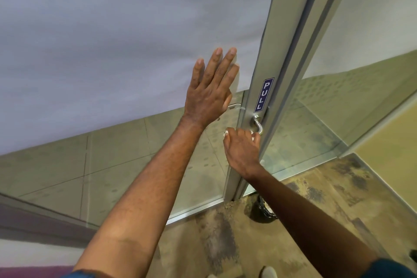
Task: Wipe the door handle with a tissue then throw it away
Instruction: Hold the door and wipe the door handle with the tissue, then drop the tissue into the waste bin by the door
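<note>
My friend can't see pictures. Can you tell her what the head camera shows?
A person's right hand presses a white tissue around a silver door handle. Their left hand rests flat and open on the frosted glass door, beside a blue PULL sign.

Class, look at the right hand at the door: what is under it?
Under the right hand white tissue peeks out at the fingers, pressed on the metal door handle. Only the handle's curved end by the frame shows; the rest of both is covered.
</note>
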Demonstrator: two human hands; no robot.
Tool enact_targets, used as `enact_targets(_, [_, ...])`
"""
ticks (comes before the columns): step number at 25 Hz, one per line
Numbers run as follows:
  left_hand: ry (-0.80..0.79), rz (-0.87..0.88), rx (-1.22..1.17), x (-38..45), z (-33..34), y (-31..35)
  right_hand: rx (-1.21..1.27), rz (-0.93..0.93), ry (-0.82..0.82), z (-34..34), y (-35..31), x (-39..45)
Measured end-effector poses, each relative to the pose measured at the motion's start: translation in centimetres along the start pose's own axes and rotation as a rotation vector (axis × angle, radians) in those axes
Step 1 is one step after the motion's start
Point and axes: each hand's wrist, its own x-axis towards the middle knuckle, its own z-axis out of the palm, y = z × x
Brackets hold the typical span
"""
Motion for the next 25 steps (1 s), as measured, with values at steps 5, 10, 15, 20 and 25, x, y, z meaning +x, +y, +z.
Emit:
enact_targets(5, [0.008,-0.025,0.010,-0.1,0.2,0.3,0.092,-0.031,0.051,-0.3,5.4,-0.5])
enact_targets(10, [-0.021,-0.123,0.027,0.0,-0.1,2.2,0.341,-0.030,-0.037,-1.1,9.0,1.0])
enact_targets(15, [-0.084,-0.352,-0.084,0.9,-1.0,5.8,1.020,0.342,-0.015,-2.9,13.3,2.6])
enact_targets(20, [-0.172,-0.448,-0.240,0.5,-0.5,12.4,1.383,0.696,-0.072,-3.5,20.8,2.1])
enact_targets(25, [-0.329,-0.379,-0.427,-1.7,1.1,21.0,1.489,0.915,-0.200,-2.0,29.1,0.6])
